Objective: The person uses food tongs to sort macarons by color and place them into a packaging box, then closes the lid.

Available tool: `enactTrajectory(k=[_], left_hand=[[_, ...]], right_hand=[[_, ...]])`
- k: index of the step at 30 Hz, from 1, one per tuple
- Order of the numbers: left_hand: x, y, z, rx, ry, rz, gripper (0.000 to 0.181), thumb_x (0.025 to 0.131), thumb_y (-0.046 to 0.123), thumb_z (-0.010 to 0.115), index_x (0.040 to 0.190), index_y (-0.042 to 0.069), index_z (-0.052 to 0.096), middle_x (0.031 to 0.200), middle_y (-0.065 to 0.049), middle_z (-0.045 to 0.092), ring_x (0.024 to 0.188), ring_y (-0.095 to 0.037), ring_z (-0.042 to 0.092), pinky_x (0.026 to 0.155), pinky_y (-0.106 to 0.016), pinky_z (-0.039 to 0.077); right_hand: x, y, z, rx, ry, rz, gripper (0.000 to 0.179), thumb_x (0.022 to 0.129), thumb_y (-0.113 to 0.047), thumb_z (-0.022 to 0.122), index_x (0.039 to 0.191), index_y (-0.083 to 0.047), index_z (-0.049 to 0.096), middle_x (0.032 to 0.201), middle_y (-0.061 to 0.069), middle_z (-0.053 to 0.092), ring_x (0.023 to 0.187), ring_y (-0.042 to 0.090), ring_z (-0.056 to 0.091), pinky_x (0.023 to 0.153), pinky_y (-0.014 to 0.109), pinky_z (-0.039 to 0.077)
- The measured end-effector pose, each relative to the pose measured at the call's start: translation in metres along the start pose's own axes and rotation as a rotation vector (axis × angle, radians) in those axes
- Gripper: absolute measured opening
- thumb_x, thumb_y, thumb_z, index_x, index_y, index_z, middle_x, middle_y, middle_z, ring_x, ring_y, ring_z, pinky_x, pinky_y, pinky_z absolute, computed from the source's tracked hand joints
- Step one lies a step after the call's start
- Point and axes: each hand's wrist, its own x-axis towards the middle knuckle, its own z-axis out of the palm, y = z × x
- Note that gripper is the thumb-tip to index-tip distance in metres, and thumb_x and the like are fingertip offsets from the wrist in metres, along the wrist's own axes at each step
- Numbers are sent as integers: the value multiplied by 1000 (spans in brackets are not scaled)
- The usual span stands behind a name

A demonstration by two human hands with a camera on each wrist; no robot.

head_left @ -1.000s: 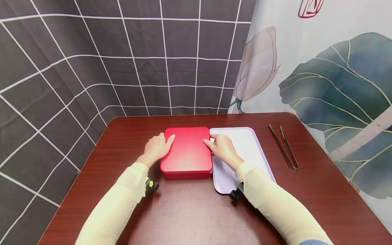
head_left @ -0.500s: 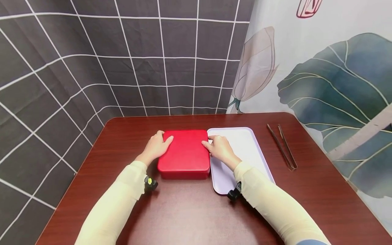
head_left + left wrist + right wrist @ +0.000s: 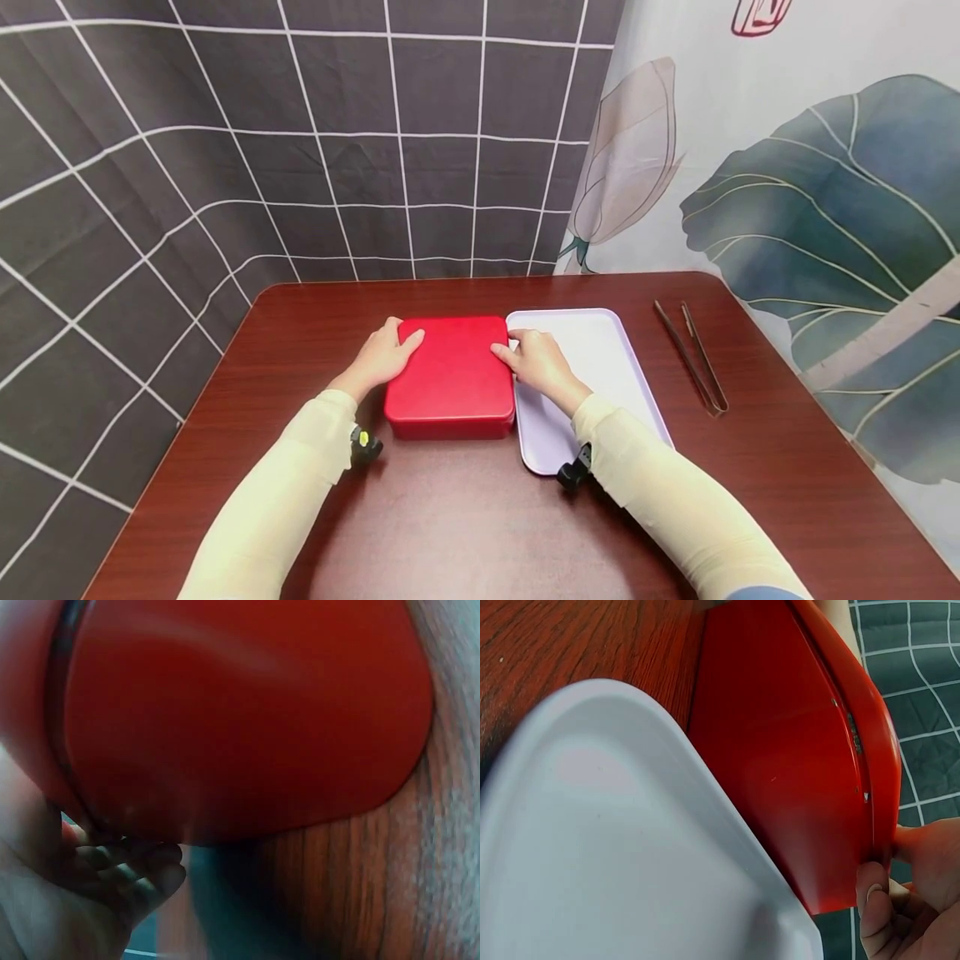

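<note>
A red rectangular box (image 3: 450, 429) with a matching lid (image 3: 452, 367) stands on the table between both hands. My left hand (image 3: 378, 357) holds the lid at its far left side, thumb on top. Its curled fingers (image 3: 154, 877) show below the rim in the left wrist view. On the opposite side, my right hand (image 3: 542, 360) pinches the lid's edge, thumb on top and fingertips (image 3: 874, 889) at the rim. In the right wrist view a narrow dark seam runs between the lid and the box body.
A pale lilac tray (image 3: 600, 367) lies right beside the box, under the right forearm. Metal tongs (image 3: 693, 358) rest farther right on the brown table (image 3: 465, 525). Behind the table hang a dark grid-patterned cloth (image 3: 337, 167) and a leaf-print curtain (image 3: 817, 217).
Over the last second the lid's far edge has come down slightly, both hands staying on it. Little differs between half a second ago and now.
</note>
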Motion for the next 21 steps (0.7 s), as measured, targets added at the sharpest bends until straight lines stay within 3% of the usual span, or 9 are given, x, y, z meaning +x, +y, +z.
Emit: enactTrajectory(k=[3,7,12,17,21], left_hand=[[-2,1,-1,43,-14,27,59,95,46,51,131,2,41,112,-17,57,102,-32,59,93,-49,47],[-4,2,-1,88,-28,60,57,98,42,47,133,-2,42,122,-20,53,113,-36,53,99,-52,42],[-4,4,-2,108,-11,89,49,99,35,46,126,-5,44,113,-21,55,107,-36,55,97,-49,44],[-5,5,-1,118,-15,101,44,100,34,46,122,-5,45,108,-20,55,102,-35,56,94,-49,45],[-4,5,2,144,-27,93,46,100,36,44,124,-3,44,113,-20,54,106,-34,54,97,-48,44]], right_hand=[[1,-1,1,-9,-28,4,44,92,-36,64,118,-1,63,52,-3,57,48,10,57,64,32,46],[8,-3,1,-41,-77,21,48,93,-40,60,118,1,61,67,5,63,66,20,61,70,36,48],[22,-4,3,-100,-119,40,44,97,-41,50,110,0,60,87,14,65,85,30,63,79,43,50],[35,-1,6,-109,-171,86,46,102,-42,34,102,-4,60,81,10,60,82,27,60,78,42,49],[41,1,8,-115,-178,114,56,103,-44,24,104,-3,64,88,13,62,92,30,61,87,44,47]])
